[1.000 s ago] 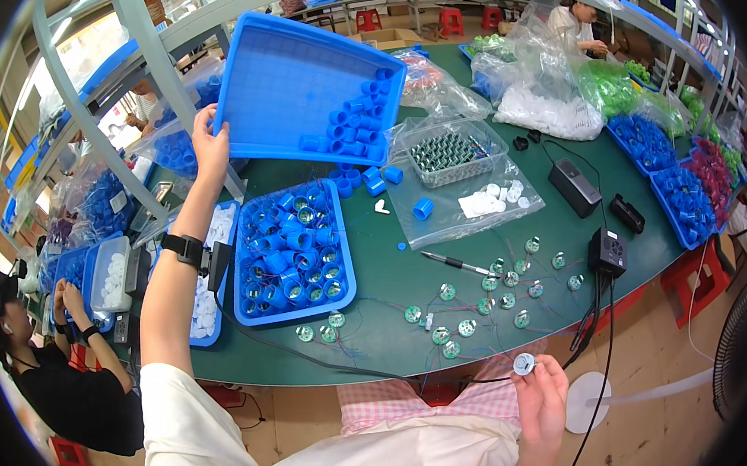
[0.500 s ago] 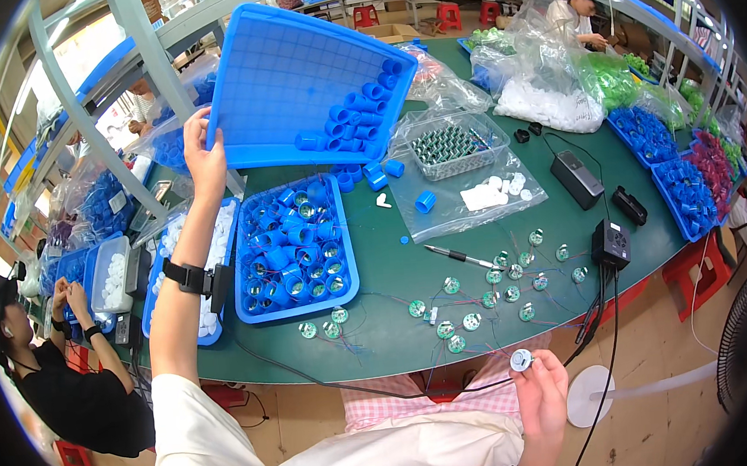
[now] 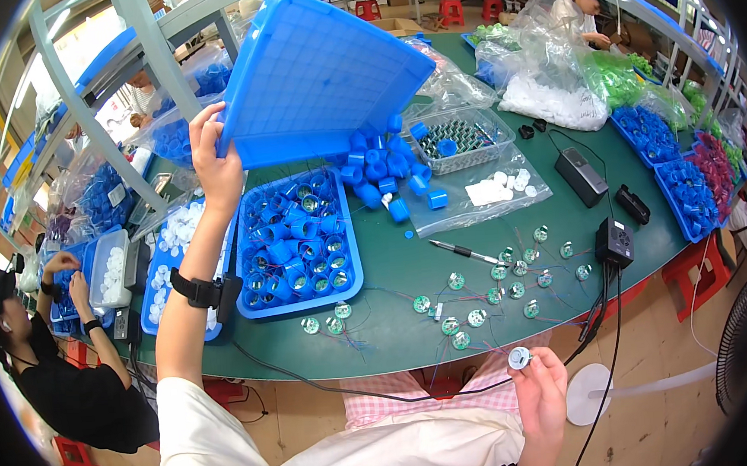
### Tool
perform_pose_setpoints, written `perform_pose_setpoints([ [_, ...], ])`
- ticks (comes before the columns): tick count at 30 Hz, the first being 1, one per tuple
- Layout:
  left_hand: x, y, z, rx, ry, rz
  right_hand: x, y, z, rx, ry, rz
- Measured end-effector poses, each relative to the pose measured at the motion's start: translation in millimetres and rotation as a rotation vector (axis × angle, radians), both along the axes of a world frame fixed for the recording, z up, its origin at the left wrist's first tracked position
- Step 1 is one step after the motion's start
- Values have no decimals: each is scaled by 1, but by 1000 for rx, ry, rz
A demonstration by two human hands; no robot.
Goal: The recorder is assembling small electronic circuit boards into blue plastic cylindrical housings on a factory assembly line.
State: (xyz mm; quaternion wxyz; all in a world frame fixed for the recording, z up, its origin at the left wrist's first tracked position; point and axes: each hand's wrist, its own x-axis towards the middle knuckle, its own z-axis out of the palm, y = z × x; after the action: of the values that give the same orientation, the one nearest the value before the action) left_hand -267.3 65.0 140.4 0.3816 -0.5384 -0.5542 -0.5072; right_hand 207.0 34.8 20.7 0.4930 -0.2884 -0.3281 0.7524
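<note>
My left hand (image 3: 218, 162) grips the near left edge of a large blue plastic tray (image 3: 328, 72), held steeply tilted above the table. From its low edge short blue cylindrical caps (image 3: 376, 165) spill into a heap on the green tabletop. One blue cap (image 3: 446, 147) lies in the clear box (image 3: 472, 158) of small parts. Down by the table's front edge, my right hand (image 3: 540, 392) pinches a small round pale disc (image 3: 519, 358) between its fingertips. Below the raised tray stands another blue tray (image 3: 355, 277), filled with blue caps holding wired boards.
Several green round circuit boards (image 3: 477, 318) with thin wires lie across the front, near a pen (image 3: 461, 251). A black power adapter (image 3: 613, 244) and its cables sit at right. A co-worker (image 3: 62, 367) works at left. Metal frame posts (image 3: 93, 123) rise beside the left arm.
My left hand has tipped the tray more steeply. The blue caps that lay in it have slid onto the table, and one is in the clear box. My right hand stays about still.
</note>
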Motion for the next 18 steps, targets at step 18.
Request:
perform_pose_setpoints([
  [18,16,17,-7,-28,191,84,-14,11,-9,22,27,31],
])
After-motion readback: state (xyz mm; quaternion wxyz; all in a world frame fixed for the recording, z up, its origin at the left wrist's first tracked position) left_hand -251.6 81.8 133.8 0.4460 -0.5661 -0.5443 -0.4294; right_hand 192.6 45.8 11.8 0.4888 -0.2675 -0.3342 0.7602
